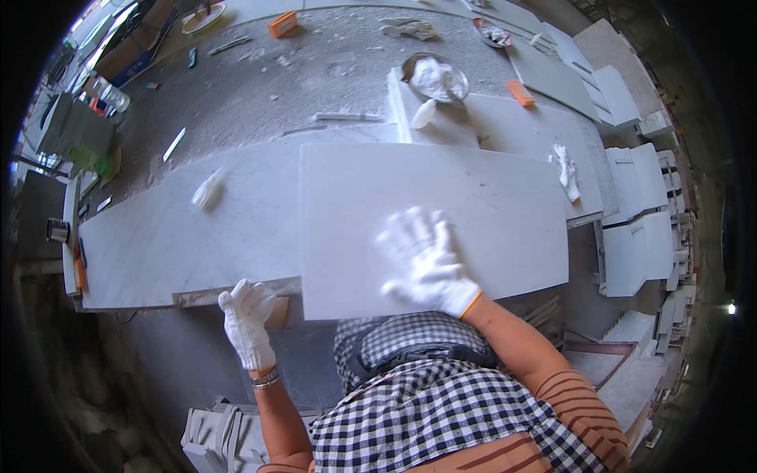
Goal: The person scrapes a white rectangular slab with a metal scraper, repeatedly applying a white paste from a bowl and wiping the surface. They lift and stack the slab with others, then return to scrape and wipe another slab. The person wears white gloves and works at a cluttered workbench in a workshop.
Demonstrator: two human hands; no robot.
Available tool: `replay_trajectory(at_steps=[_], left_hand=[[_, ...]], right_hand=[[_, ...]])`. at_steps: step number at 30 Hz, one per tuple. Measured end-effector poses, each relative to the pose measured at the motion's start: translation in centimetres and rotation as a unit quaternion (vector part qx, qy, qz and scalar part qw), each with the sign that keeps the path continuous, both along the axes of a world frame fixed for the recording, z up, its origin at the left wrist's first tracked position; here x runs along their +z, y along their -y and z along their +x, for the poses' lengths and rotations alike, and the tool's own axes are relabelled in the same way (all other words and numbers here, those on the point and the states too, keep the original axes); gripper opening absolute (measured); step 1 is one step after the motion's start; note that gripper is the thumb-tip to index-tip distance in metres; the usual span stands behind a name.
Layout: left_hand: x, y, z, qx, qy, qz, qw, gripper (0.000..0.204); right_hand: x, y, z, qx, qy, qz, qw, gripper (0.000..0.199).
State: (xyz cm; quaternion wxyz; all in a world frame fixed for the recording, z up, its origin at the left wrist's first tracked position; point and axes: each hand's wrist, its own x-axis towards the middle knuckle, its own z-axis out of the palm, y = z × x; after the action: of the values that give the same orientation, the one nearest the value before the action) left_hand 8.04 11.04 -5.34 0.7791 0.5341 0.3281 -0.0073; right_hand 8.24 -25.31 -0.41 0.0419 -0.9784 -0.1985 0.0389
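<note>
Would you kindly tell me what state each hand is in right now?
Left hand: fingers partly curled; whether it holds anything cannot be told.
Right hand: open, fingers spread on the white rectangular slab.

A light (pixel 732 308) glows right of a workbench (pixel 229 102)

Soft, diffuse light, one glaring light spot (pixel 732 308) far right, bowed, blackened edges
</note>
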Motion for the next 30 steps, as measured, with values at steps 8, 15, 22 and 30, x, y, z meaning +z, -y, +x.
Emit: replay_trajectory(at_steps=[8,15,22,30], left_hand=[[3.2,8.8,2.3,-0.114,0.197,0.363,0.904,0.046],[3.3,21.1,11.0,-0.238,0.341,0.609,0.676,0.059],[-1.5,29.1,22.1,-0.219,0.331,0.604,0.691,0.063],[-1.1,31.1,24.4,-0.279,0.307,0.586,0.696,0.044]], right_hand=[[-0.2,26.9,-1.3,-0.489,0.065,-0.076,0.867,0.08],[-1.0,28.5,-2.4,-0.484,0.096,-0.074,0.867,0.079],[0.5,27.6,-2.4,-0.49,0.091,-0.017,0.867,0.08],[0.9,26.9,-2.3,-0.502,0.08,-0.009,0.861,0.085]])
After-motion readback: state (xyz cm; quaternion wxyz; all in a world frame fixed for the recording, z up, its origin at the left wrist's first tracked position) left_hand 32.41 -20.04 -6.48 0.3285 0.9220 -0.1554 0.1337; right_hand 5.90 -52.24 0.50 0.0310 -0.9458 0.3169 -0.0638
